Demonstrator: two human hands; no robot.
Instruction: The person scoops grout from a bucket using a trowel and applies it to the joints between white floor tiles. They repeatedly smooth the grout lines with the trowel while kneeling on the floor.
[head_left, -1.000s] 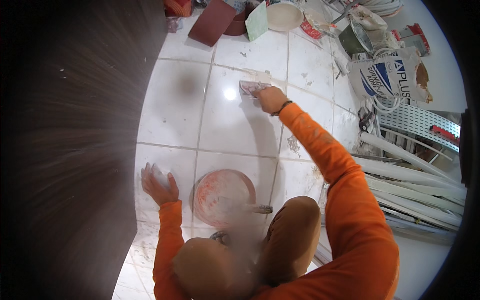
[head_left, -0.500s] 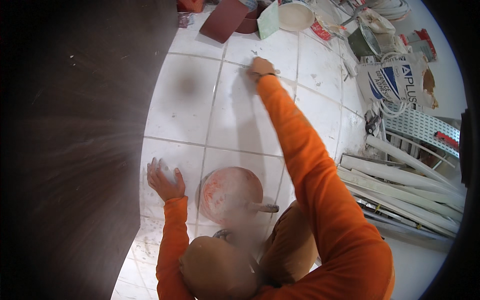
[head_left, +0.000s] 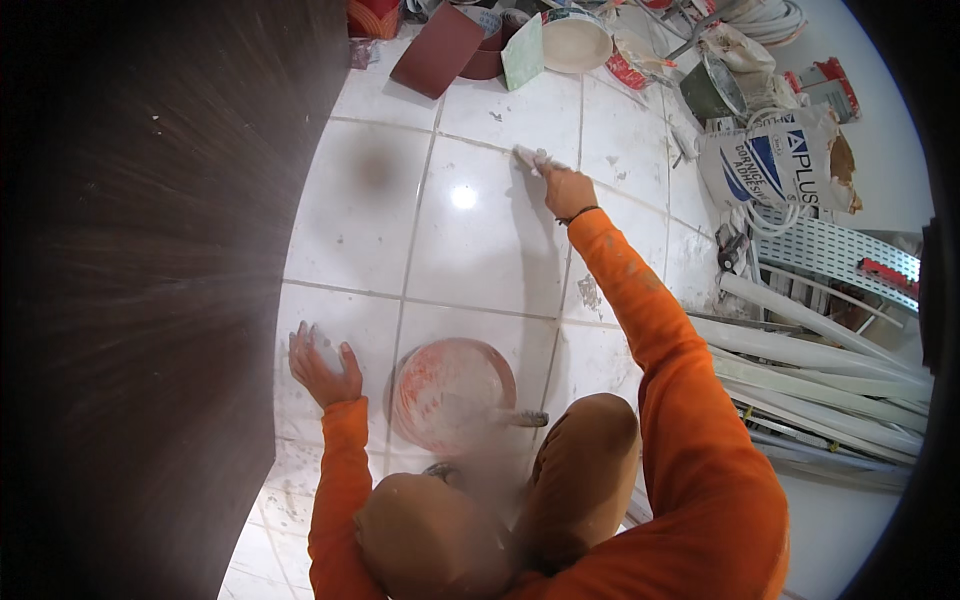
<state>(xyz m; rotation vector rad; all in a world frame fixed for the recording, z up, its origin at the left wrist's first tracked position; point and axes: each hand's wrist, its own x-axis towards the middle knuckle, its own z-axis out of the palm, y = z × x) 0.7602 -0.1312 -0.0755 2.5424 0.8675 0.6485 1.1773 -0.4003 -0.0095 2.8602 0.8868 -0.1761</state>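
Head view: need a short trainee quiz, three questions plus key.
1. True or false: the round reddish disc lies nearer the left hand than the right hand.
2. Which hand grips the pale tool? A) left B) right C) neither
3. Fill the gap: the person's sleeves are ____.

Key: 1 true; 2 B; 3 orange.
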